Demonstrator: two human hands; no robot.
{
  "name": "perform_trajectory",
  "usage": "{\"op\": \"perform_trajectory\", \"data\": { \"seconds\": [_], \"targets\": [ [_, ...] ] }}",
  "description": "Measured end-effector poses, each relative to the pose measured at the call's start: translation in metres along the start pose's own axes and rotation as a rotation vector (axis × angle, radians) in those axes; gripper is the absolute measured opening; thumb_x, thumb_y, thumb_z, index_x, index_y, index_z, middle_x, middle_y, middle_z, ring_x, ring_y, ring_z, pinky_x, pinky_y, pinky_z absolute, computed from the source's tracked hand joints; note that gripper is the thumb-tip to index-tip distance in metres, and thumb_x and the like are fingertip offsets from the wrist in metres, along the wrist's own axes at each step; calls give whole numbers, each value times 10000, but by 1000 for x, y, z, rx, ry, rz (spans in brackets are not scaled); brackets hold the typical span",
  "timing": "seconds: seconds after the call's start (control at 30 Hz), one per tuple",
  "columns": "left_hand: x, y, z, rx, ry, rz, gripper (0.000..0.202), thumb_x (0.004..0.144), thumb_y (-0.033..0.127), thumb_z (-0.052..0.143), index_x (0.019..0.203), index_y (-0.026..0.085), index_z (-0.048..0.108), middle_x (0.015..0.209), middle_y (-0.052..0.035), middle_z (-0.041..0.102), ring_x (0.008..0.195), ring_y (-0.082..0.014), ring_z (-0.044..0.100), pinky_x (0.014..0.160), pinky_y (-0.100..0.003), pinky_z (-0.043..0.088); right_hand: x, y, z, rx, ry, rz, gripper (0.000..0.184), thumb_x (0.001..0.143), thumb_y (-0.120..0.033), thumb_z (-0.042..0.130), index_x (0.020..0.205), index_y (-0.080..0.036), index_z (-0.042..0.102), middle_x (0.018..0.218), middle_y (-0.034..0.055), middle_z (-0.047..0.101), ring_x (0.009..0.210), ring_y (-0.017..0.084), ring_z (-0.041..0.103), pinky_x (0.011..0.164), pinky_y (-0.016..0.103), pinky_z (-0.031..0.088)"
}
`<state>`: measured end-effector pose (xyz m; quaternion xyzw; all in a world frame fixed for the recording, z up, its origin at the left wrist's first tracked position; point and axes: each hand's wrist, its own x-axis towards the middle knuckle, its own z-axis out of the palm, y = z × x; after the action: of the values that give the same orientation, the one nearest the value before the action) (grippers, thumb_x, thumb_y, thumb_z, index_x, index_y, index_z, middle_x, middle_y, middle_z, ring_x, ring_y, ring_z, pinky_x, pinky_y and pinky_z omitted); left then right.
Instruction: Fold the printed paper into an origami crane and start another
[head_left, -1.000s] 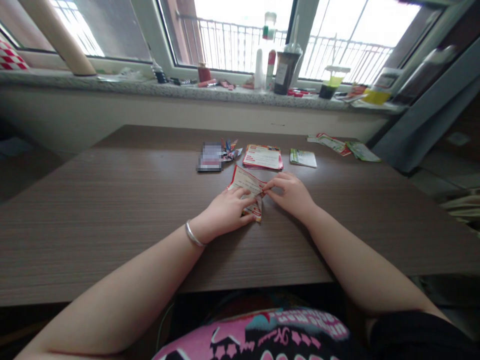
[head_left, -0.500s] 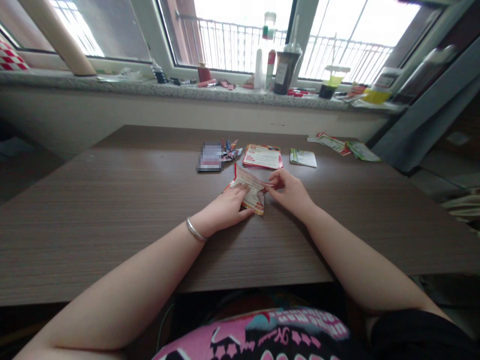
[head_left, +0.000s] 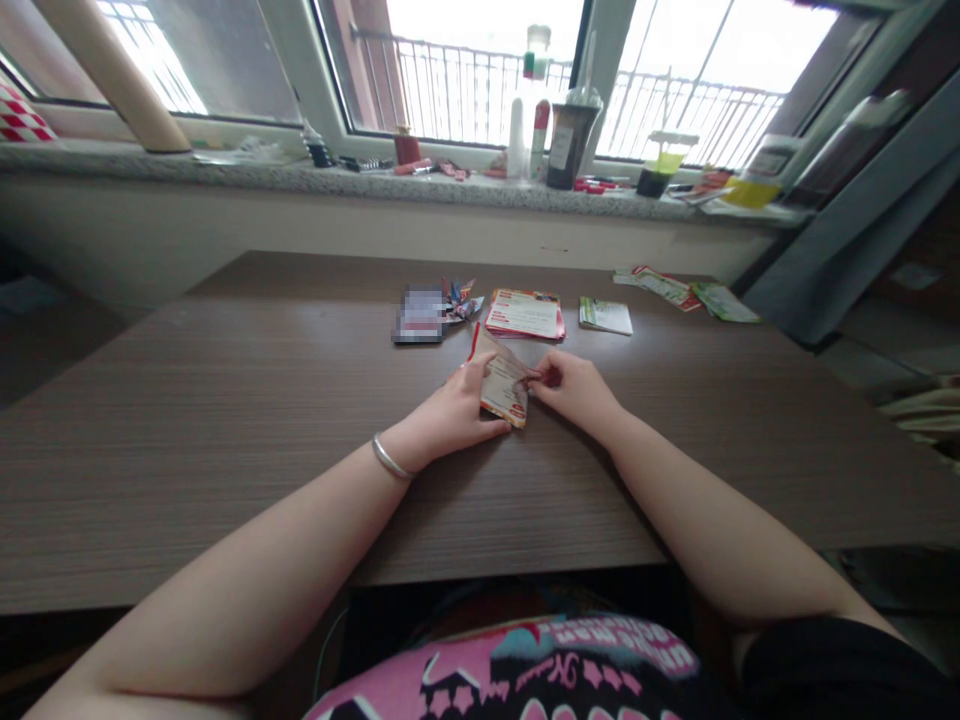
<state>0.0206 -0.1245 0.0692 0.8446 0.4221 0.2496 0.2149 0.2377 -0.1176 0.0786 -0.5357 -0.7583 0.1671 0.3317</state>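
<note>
A creased printed paper (head_left: 504, 390) with red and yellow edges is on the table between my hands, partly folded and raised at its far corner. My left hand (head_left: 459, 400), a silver bangle at its wrist, holds the paper's left side, fingers bent over it and thumb along the near edge. With thumb and forefinger pinched, my right hand (head_left: 576, 390) grips the right corner. Just beyond lies a stack of similar printed sheets (head_left: 525, 312). A folded paper shape (head_left: 461, 302) sits beside a blurred-out dark flat object (head_left: 420, 315).
A small stack of green-white papers (head_left: 606, 316) lies right of the sheets, with more green and red papers (head_left: 667, 288) at the far right of the brown table (head_left: 225, 430). Cups, bottles and small items line the stone windowsill (head_left: 465, 190) behind.
My left hand's fingers, flat on the paper before, are now bent and drawn toward its left side. My right hand has lowered slightly, still pinching the corner.
</note>
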Motion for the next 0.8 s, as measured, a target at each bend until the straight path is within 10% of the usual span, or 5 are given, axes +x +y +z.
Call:
{"op": "perform_trajectory", "data": {
  "seconds": [0.3, 0.8],
  "targets": [
    [2, -6, 6, 91, 163, 169, 1231, 623, 359, 851, 1522, 244, 18, 1528, -214, 158, 1440, -403, 207, 1141, -581, 311, 3, 9, 6, 273, 80, 72, 115, 744, -265, 643, 794, -211, 554, 733, 5, 690, 629, 155, 632, 606, 302, 504],
    [0, 6, -7, 391, 229, 351, 1227, 651, 559, 792, 1531, 148, 42, 1541, -233, 275, 1462, -376, 184, 1198, -560, 137, 1, 5, 6, 407, 14, 4, 143, 762, -260, 646, 890, -200, 621, 813, 14, 711, 657, 146, 643, 642, 305, 540]
  ]
}}
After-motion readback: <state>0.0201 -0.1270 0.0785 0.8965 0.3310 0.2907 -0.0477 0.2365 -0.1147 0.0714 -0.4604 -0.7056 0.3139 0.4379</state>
